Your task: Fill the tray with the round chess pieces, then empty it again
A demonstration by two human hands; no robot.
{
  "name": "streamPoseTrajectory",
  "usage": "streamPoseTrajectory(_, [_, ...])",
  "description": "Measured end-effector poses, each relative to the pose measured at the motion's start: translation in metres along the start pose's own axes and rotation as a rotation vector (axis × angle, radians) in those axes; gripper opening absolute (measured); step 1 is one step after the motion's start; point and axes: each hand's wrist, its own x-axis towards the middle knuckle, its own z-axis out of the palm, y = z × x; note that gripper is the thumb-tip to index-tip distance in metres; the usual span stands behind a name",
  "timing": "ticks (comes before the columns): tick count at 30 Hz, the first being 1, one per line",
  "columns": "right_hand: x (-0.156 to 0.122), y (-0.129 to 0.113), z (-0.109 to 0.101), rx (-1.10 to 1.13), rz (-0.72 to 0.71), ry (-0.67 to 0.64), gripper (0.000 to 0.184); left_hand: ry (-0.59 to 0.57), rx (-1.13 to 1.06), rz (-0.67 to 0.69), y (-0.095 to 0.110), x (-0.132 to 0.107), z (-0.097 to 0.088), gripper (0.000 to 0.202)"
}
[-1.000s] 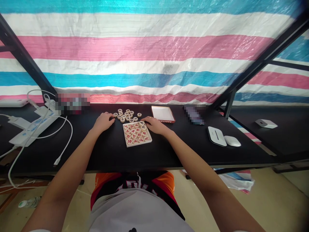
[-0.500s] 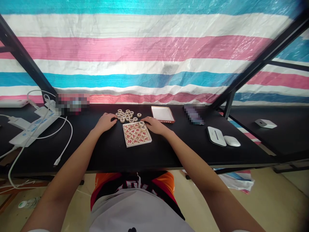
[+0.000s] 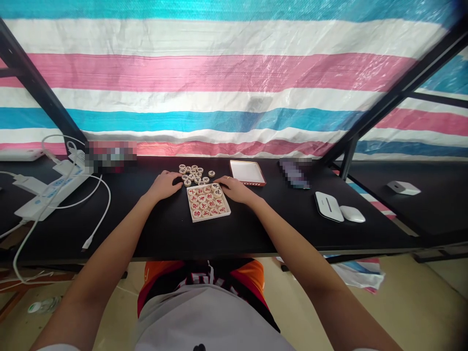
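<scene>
A shallow wooden box [image 3: 226,210] lies on the black table [image 3: 175,234], filled with round wooden chess pieces [image 3: 206,201] marked in red. Just behind it is a small heap of loose chess pieces [image 3: 195,173]. My left hand [image 3: 165,185] rests left of the heap, its fingers curled and their tips against the nearest loose pieces. What they hold, if anything, is hidden. My right hand [image 3: 236,189] lies flat at the box's right far corner, fingers stretched out, holding nothing.
An empty box lid [image 3: 247,172] lies behind my right hand. Power strips [image 3: 51,192] and white cables [image 3: 98,219] cover the table's left end. Two white devices [image 3: 338,207] sit to the right. A striped tarp [image 3: 234,87] hangs behind, with black frame bars on both sides.
My left hand has slid to the right along the table, and the left edge of the loose heap has shifted right with it. My right hand has stayed put.
</scene>
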Motion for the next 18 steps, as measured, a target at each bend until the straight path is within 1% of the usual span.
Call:
streamPoseTrajectory(3, [0.000, -0.001, 0.000, 0.002, 0.000, -0.001, 0.035, -0.003, -0.032, 0.012, 0.002, -0.001, -0.002, 0.050])
streamPoseTrajectory(7, [0.000, -0.002, -0.001, 0.012, 0.009, -0.005, 0.036, -0.018, -0.106, 0.014, -0.001, -0.001, -0.004, 0.060])
streamPoseTrajectory(11, [0.000, -0.002, -0.001, 0.021, 0.018, -0.003, 0.035, -0.011, -0.109, 0.014, 0.000, 0.002, 0.000, 0.074])
streamPoseTrajectory(18, [0.001, -0.002, -0.001, 0.005, 0.023, -0.019, 0.035, 0.076, -0.073, -0.005, 0.015, 0.007, 0.010, 0.072])
